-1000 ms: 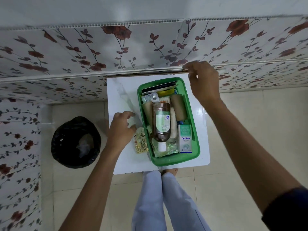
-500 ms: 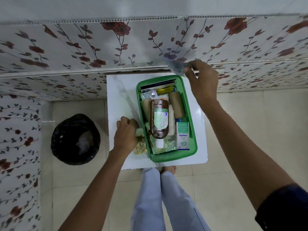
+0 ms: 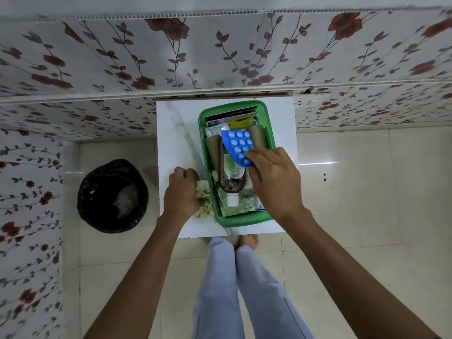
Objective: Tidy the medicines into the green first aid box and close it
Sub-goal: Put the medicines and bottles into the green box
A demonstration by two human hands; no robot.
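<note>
The green first aid box (image 3: pixel 208 167) stands open on a small white table (image 3: pixel 178 133), full of packets, cardboard rolls and a brown syrup bottle (image 3: pixel 231 184) lying flat. My right hand (image 3: pixel 274 182) hovers over the box and pinches a blue blister pack of white tablets (image 3: pixel 238 146) by its near corner. My left hand (image 3: pixel 182 192) rests on the table just left of the box, fingers curled onto a yellowish tablet strip (image 3: pixel 203 200). No lid is in view.
A black-lined waste bin (image 3: pixel 112 195) stands on the tiled floor left of the table. A flowered wall runs behind the table and along the left. My legs and a bare foot (image 3: pixel 247 242) are right below the table's near edge.
My right hand came from the wall ledge behind the box down over it, now carrying the blue blister pack. My left hand closed onto the yellowish strip beside the box.
</note>
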